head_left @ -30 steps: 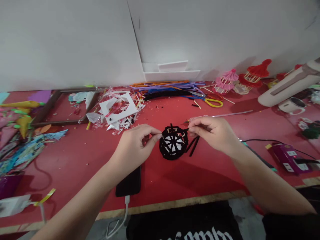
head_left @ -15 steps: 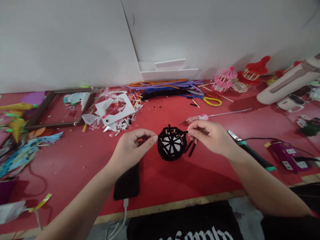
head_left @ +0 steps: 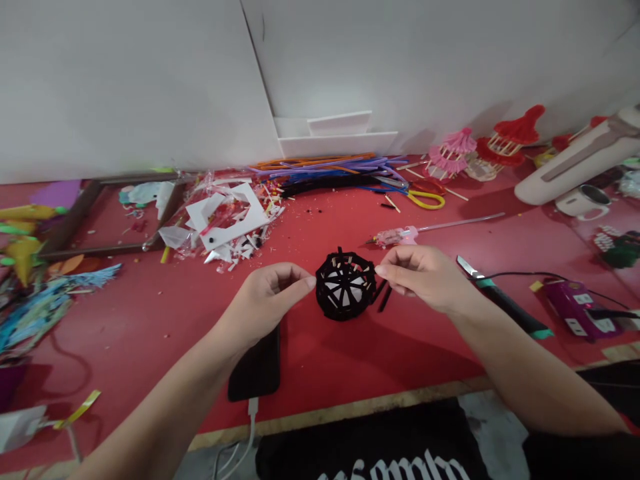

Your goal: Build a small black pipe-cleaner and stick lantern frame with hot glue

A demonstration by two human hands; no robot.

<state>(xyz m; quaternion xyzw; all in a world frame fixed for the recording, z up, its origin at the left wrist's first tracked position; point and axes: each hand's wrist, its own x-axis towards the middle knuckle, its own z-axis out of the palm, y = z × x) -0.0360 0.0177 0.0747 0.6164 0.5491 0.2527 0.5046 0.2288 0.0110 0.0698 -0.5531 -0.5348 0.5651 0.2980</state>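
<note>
A round black openwork piece [head_left: 345, 313], like a small basket of fuzzy pipe cleaners, sits on the red table. Black spokes cross its middle, with white showing between them and pale stick ends around the inside. My left hand [head_left: 277, 290] is closed, thumb and forefinger pinching the left rim. At the right rim, my right hand [head_left: 425, 277] pinches the piece's edge with thumb and forefinger. Short black strips [head_left: 384, 297] lie by that side, just below my right fingers. Beyond it lies a pink glue gun [head_left: 397, 236] with a clear glue stick.
A black phone [head_left: 257, 367] on a cable lies under my left wrist. Right of my right hand are a utility knife [head_left: 510, 307] and a purple power strip [head_left: 575, 307]. Farther back lie scissors [head_left: 425, 200], pipe cleaners [head_left: 330, 167], white scraps [head_left: 230, 227] and a mug [head_left: 584, 202].
My right fingertips have come in slightly against the right rim; the short black end between them no longer shows. My left hand keeps its pinch. The view has shifted a little.
</note>
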